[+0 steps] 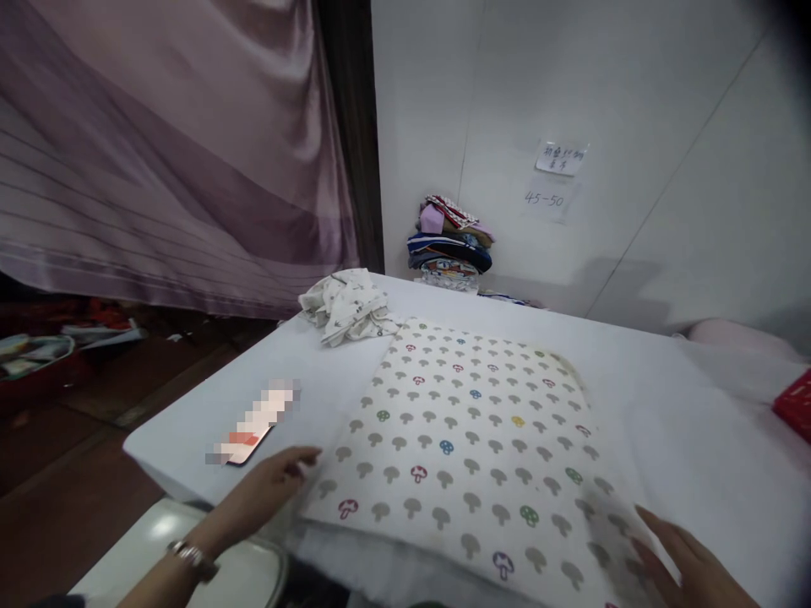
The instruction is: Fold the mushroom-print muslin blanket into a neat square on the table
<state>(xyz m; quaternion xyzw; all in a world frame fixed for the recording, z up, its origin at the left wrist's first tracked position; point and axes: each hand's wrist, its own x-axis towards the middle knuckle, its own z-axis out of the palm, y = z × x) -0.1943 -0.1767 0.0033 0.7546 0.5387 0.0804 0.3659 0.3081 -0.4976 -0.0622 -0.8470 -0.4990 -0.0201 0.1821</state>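
Observation:
A white cloth printed with grey and coloured mushrooms lies spread on the white table. Its near edge hangs over the front of the tabletop. Beside the cloth's left edge is my left hand, index finger stretched out, the other fingers loosely bent, holding nothing that I can see. On the near right side, my right hand has its fingers apart at the cloth's blurred edge; whether they press on it I cannot tell. The lower part of that hand is cut off by the frame.
A crumpled white patterned cloth lies at the table's far left corner. A phone with a blurred-out screen rests on the tabletop. Folded fabrics are piled by the wall. A pale stool stands below; a red object is far right.

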